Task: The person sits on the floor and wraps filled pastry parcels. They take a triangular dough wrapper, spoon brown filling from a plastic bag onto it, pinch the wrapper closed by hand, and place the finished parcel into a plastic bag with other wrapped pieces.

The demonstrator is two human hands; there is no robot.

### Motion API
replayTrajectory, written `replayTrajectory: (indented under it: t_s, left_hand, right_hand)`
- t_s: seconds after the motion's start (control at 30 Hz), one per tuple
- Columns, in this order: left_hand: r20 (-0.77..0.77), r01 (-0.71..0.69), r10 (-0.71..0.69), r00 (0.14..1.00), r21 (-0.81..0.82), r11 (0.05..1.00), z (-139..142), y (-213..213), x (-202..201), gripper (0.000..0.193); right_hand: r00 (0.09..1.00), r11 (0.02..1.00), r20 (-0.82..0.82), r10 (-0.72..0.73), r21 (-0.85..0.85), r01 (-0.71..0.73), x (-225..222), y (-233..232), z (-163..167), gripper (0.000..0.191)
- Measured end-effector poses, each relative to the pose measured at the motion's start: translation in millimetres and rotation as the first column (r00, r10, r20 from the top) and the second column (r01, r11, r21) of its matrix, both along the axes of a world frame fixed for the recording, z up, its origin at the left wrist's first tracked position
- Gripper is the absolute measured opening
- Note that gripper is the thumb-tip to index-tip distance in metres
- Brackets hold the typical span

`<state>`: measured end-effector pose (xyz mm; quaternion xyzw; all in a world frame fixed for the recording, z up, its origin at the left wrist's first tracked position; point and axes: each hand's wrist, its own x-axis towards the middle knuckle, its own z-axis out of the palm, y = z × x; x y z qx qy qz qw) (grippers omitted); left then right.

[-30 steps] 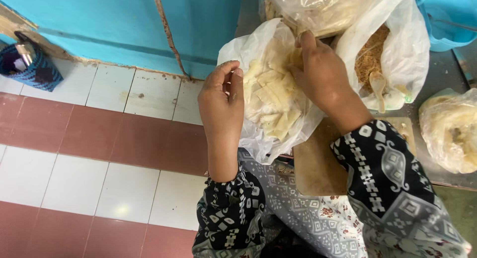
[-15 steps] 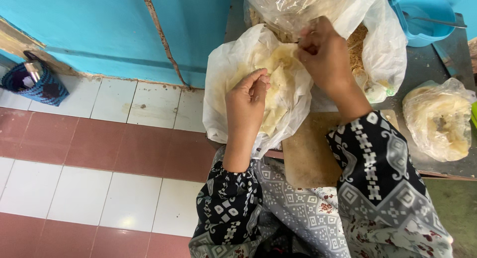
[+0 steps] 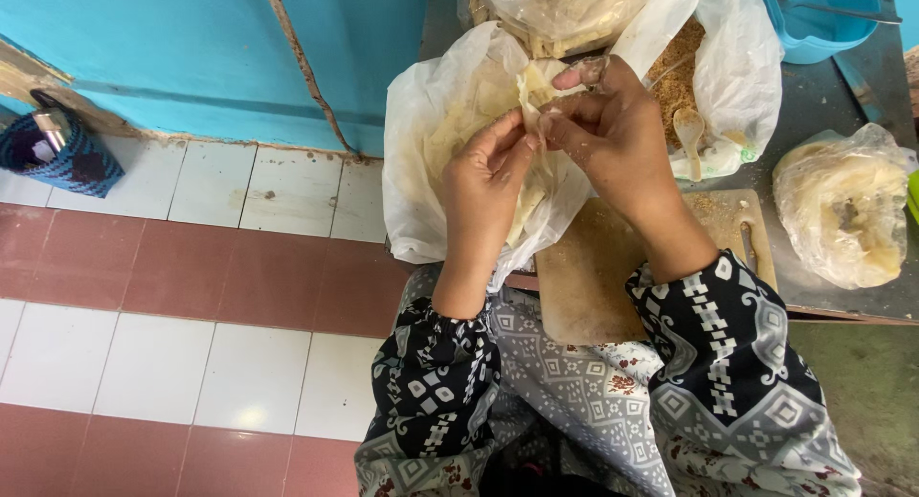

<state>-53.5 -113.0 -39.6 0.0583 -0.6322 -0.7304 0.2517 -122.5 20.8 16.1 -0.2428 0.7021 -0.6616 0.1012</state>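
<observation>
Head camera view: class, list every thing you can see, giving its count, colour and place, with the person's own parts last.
thin sheet: one, pale yellow, pinched between both hands
plastic bag: one, white, under the hands
crumb bag: one, white, brown crumbs, behind the hands
spoon: one, pale, in crumb bag
cutting board: one, wooden, table edge
tied bag: one, clear, far right
tub: one, blue, top right
basket: one, dark blue, floor
left hand: one
right hand: one

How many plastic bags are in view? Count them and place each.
4: white bag at the hands, clear bag top, crumb bag behind, tied bag right. None visibly hidden.
</observation>
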Motion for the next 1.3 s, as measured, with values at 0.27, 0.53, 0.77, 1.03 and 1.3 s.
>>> replayTrajectory:
  t_s: [0.27,0.53,0.77,1.03,1.3]
  left_hand:
    - [-0.024,-0.117,0.115,0.993,-0.104,0.988,4.7,10.2,1.8,0.023]
    - [-0.061,0.086,-0.08,0.995,0.107,0.991,-16.0,10.5,-6.7,0.026]
    - [-0.014,-0.047,0.059,0.998,0.427,0.903,-14.9,-4.8,-7.8,0.02]
    - [-0.074,0.028,0.018,0.997,0.571,0.821,17.1,-3.6,19.7,0.018]
    - [-0.252,0.315,-0.196,0.948,0.643,0.698,15.9,86.4,40.6,0.016]
  right_hand:
    - [0.999,0.99,-0.019,-0.046,-0.131,0.043,4.0,8.6,-7.0,0.041]
    - [0.997,0.99,0.067,-0.045,-0.127,0.054,3.4,12.0,-5.1,0.038]
    - [0.923,0.846,0.033,-0.383,-0.39,0.365,-5.0,27.0,-11.4,0.02]
    - [0.4,0.762,-0.899,0.177,0.383,0.523,36.9,19.0,17.5,0.042]
    - [0.909,0.96,0.343,-0.236,-0.06,0.272,49.6,80.5,5.1,0.029]
